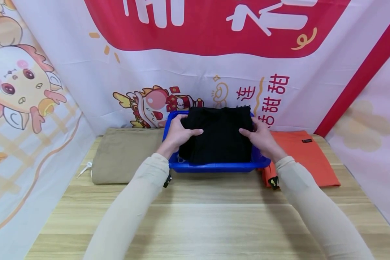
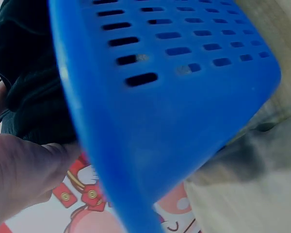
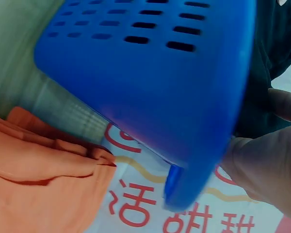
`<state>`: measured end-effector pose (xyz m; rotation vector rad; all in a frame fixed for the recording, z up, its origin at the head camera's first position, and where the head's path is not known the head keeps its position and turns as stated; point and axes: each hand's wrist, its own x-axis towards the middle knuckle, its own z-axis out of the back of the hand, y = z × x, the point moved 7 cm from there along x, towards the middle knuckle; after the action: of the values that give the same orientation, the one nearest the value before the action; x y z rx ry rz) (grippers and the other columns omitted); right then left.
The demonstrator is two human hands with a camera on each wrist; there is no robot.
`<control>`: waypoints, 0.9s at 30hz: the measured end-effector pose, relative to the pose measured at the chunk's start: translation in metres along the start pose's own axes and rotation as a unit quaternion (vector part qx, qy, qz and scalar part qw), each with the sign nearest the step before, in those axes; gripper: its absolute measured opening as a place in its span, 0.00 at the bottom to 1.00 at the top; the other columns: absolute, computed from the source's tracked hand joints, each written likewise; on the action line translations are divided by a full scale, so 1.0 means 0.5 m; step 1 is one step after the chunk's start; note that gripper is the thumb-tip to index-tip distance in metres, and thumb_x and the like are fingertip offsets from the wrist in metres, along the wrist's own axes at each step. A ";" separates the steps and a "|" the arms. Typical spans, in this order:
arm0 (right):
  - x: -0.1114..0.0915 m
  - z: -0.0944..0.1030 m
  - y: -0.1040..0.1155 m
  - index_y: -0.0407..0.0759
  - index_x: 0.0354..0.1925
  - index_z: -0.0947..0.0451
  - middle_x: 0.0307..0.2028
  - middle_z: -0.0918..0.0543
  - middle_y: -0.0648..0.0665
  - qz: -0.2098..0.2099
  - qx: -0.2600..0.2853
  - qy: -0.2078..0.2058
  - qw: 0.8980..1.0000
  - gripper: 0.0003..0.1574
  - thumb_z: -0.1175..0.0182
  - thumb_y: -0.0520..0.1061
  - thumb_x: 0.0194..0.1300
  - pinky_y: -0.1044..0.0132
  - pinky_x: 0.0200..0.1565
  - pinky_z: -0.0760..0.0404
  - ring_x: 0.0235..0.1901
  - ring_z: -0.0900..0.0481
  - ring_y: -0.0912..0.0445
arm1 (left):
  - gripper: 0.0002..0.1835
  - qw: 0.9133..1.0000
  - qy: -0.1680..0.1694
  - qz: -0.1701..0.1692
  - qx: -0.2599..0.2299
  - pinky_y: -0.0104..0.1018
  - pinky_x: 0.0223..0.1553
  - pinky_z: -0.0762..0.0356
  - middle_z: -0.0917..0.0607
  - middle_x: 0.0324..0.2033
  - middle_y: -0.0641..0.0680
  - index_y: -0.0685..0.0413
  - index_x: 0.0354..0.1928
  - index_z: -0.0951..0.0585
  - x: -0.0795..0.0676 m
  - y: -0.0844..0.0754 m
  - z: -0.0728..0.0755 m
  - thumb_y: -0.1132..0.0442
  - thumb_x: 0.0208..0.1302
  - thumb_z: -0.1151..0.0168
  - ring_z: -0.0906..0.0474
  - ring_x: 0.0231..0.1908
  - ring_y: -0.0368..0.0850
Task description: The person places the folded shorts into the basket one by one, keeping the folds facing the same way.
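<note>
A folded black garment point(image 1: 222, 137) lies in the blue plastic basket point(image 1: 214, 168) at the back middle of the table. My left hand point(image 1: 178, 134) holds the garment's left side, thumb on top and the other fingers mostly hidden behind it. On the opposite side my right hand point(image 1: 262, 139) grips it in the same way, its thumb over the top. In the left wrist view the garment point(image 2: 36, 97) bunches above the hand, just inside the basket's rim. The right wrist view shows the slotted basket wall point(image 3: 136, 73) beside that hand.
A folded khaki garment point(image 1: 123, 155) with a white cord end lies left of the basket. Right of it is a folded orange garment point(image 1: 312, 159), partly behind the right forearm. A printed cloth backdrop point(image 1: 182, 65) hangs directly behind the wooden table point(image 1: 208, 216).
</note>
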<state>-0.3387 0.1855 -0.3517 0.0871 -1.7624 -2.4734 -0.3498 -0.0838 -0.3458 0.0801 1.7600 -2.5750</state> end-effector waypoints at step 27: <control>0.035 -0.029 -0.082 0.37 0.72 0.54 0.72 0.54 0.38 -0.052 -0.039 0.005 0.998 0.44 0.43 0.43 0.66 0.50 0.66 0.45 0.69 0.54 0.46 | 0.44 0.999 -0.012 0.044 0.019 0.51 0.63 0.41 0.41 0.67 0.54 0.50 0.67 0.41 0.034 0.093 -0.036 0.52 0.51 0.28 0.44 0.65 0.52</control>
<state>-0.3565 0.1831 -0.3950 0.1887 -1.6983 -2.6059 -0.3642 -0.0839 -0.3964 0.1228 1.6596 -2.5375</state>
